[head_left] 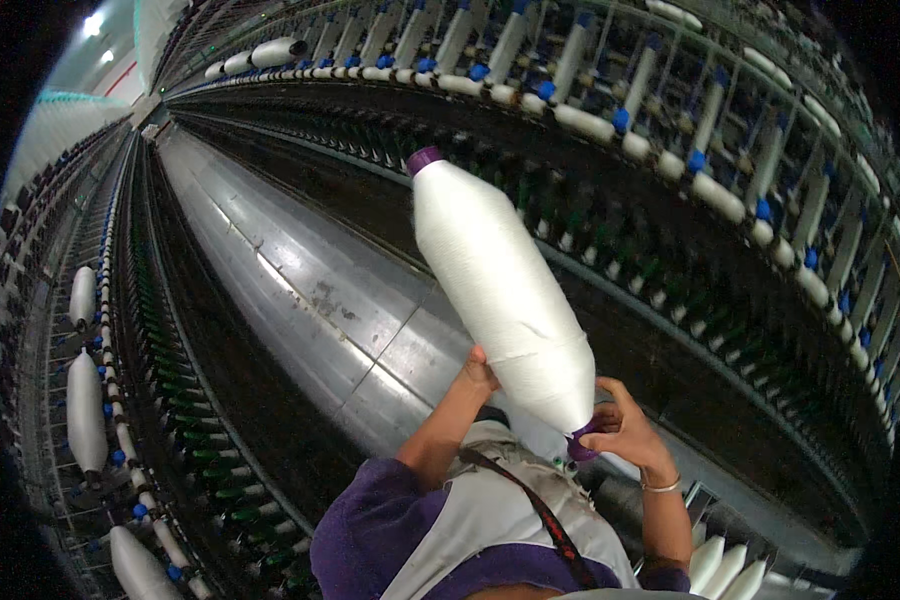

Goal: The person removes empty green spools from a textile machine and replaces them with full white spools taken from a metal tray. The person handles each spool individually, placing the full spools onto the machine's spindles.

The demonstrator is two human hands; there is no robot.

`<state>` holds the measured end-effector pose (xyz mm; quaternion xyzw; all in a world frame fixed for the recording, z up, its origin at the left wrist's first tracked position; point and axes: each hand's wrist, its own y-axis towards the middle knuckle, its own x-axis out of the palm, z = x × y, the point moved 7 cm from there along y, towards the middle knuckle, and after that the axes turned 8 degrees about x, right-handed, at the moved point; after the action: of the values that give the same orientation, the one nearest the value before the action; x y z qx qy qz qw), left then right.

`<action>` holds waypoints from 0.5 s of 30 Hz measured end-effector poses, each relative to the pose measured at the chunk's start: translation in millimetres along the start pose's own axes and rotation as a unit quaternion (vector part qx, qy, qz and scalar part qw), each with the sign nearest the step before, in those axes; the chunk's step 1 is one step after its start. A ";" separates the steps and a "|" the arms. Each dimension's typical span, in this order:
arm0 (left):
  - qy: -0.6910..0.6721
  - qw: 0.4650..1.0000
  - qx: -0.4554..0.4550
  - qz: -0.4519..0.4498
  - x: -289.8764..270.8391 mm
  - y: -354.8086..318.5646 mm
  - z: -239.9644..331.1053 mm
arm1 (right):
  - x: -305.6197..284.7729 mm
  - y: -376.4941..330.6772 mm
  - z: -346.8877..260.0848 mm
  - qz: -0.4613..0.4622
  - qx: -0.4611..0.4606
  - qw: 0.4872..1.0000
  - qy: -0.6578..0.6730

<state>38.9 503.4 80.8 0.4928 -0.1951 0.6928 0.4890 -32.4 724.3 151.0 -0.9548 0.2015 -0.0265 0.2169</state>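
A large roving bobbin (505,285), wound with white fibre, lies slantwise across the middle of the view. Its purple tube (425,159) sticks out at the far upper-left tip. My right hand (625,430) grips the purple tube end at the near tip, its fingers curled around it. Against the bobbin's lower left side rests my left hand (480,370), propping it up; most of its fingers are hidden behind the white winding. A loose strand or crease crosses the winding near the lower end.
Spinning machines (450,90) run along both sides, with rollers, blue parts and rows of green spindles. White bobbins (87,410) hang on the left machine. Between the machines stretches a shiny metal floor (300,270). Several white cones (725,570) stand at the lower right.
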 end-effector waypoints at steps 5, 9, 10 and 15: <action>0.019 0.999 0.044 0.021 -56.7 85.1 61.5 | 20.1 91.1 -103.1 0.221 -0.135 0.881 -0.397; 0.072 0.986 0.145 0.041 -94.9 184.3 180.9 | 43.8 217.1 -208.4 0.267 -0.215 0.856 -0.387; 0.094 0.979 0.172 0.047 -97.7 209.2 219.3 | 48.9 251.6 -234.5 0.258 -0.218 0.865 -0.371; 0.142 0.967 0.189 0.095 -69.6 344.4 393.3 | 66.2 416.5 -381.9 0.224 -0.253 0.888 -0.313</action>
<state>-64.6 20.2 265.3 0.4523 -0.0351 0.8233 0.3413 -179.9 200.5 317.0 -0.8655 0.3316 0.3748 0.0200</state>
